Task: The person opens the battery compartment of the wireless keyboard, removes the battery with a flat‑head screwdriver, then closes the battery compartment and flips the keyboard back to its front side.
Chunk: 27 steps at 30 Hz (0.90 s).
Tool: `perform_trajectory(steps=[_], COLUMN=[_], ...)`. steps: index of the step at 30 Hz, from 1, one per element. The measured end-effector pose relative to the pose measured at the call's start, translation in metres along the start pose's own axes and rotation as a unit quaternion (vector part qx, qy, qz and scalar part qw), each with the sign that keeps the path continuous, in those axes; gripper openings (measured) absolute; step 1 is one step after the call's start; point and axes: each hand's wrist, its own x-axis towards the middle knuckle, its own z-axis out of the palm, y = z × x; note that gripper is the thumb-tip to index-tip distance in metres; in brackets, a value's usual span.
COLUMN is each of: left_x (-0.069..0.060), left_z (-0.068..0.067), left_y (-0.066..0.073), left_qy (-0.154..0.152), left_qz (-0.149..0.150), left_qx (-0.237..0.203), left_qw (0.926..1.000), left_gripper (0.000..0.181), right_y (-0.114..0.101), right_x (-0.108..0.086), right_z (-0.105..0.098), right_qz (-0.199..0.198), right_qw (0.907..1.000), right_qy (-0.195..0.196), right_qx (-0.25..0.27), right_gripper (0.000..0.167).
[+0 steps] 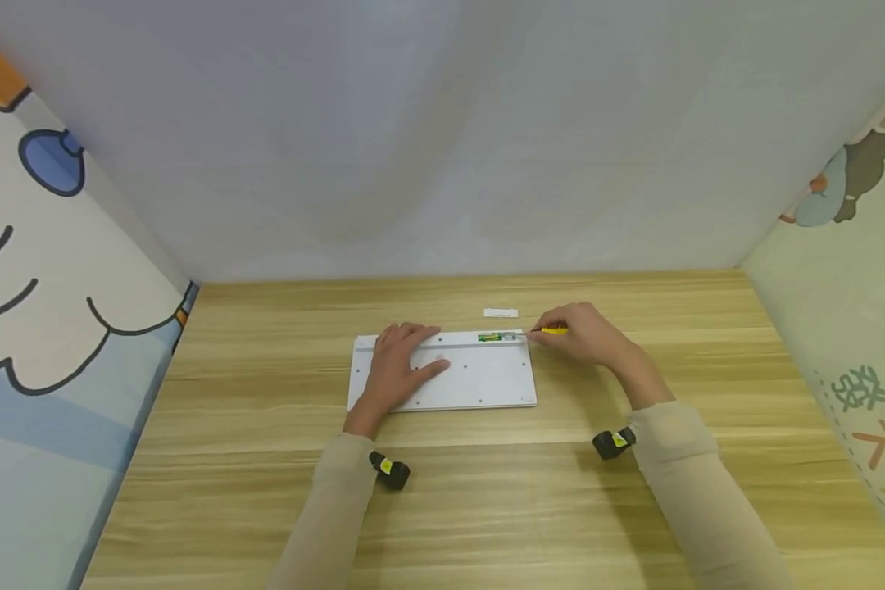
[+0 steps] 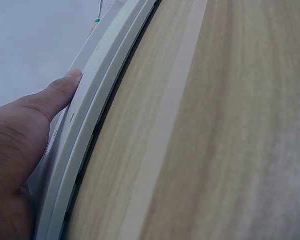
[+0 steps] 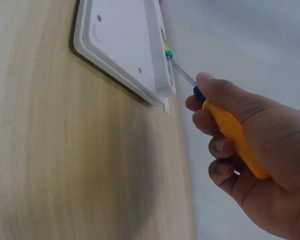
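A white keyboard [image 1: 479,381] lies underside up on the table, with small screws dotted over its back. My left hand [image 1: 397,365] rests on its left part, thumb and fingers spread; in the left wrist view the thumb [image 2: 62,92] presses on the white back. Near the keyboard's far right edge is an uncovered battery slot with a green battery [image 1: 489,337] in it. My right hand [image 1: 583,332] grips a screwdriver [image 3: 232,132] by its orange-yellow handle. The metal shaft reaches into the slot, its tip at the green end of the battery [image 3: 168,53].
A small white battery cover [image 1: 501,313] lies on the wooden table [image 1: 487,500] just beyond the keyboard. A grey wall [image 1: 442,147] rises behind the table's far edge. Panels with cartoon pictures stand at the left and right. Each wrist carries a black camera [image 1: 391,471].
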Motion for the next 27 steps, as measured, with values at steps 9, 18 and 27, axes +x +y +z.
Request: perform_trajectory(steps=[9, 18, 27], left_x=[0.000, 0.000, 0.001], left_z=[0.001, -0.001, -0.001], left_y=[-0.001, 0.003, 0.005], left_qy=[0.003, -0.002, -0.004], left_qz=[0.002, -0.002, -0.007], left_qx=[-0.001, -0.004, 0.002], left_qw=[1.0000, 1.0000, 1.0000], left_gripper=[0.061, 0.061, 0.061], right_y=[-0.004, -0.034, -0.009], right_x=[0.006, 0.021, 0.017], right_z=[-0.007, -0.026, -0.019], right_qz=[-0.019, -0.058, -0.025], right_qw=[0.9992, 0.9898, 0.9982], right_qy=[-0.012, -0.062, -0.048], right_qx=[-0.034, -0.114, -0.028], right_gripper=[0.013, 0.013, 0.014])
